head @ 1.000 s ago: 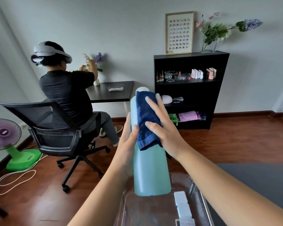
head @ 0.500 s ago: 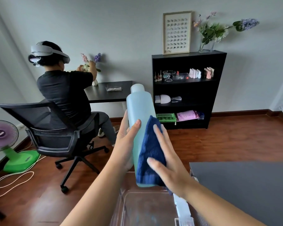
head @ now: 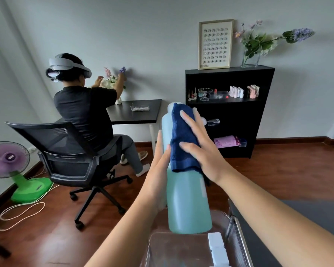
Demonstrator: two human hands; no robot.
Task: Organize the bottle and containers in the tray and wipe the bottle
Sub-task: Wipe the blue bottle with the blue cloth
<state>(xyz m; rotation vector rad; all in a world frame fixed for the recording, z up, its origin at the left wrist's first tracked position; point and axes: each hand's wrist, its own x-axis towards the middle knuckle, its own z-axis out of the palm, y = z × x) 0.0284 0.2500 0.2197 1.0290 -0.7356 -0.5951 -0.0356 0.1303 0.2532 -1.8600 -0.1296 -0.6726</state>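
Observation:
A tall pale teal bottle (head: 187, 201) stands upright in the air above a clear plastic tray (head: 152, 245). My left hand (head: 160, 170) grips the bottle's left side at mid height. My right hand (head: 202, 149) presses a dark blue cloth (head: 181, 141) flat against the bottle's upper part, fingers straight. The cloth covers the bottle's cap and shoulder on the right. White containers (head: 217, 247) lie along the tray's right side at the bottom edge of the view.
A grey table surface (head: 305, 209) lies to the right of the tray. A person in a headset sits on a black office chair (head: 69, 151) at a black desk (head: 135, 112). A black shelf (head: 229, 112) stands behind, a green fan (head: 14, 166) at the left.
My right hand slid the blue cloth from the bottle's lower part back up to its top. The bottle stays in my left hand above the tray.

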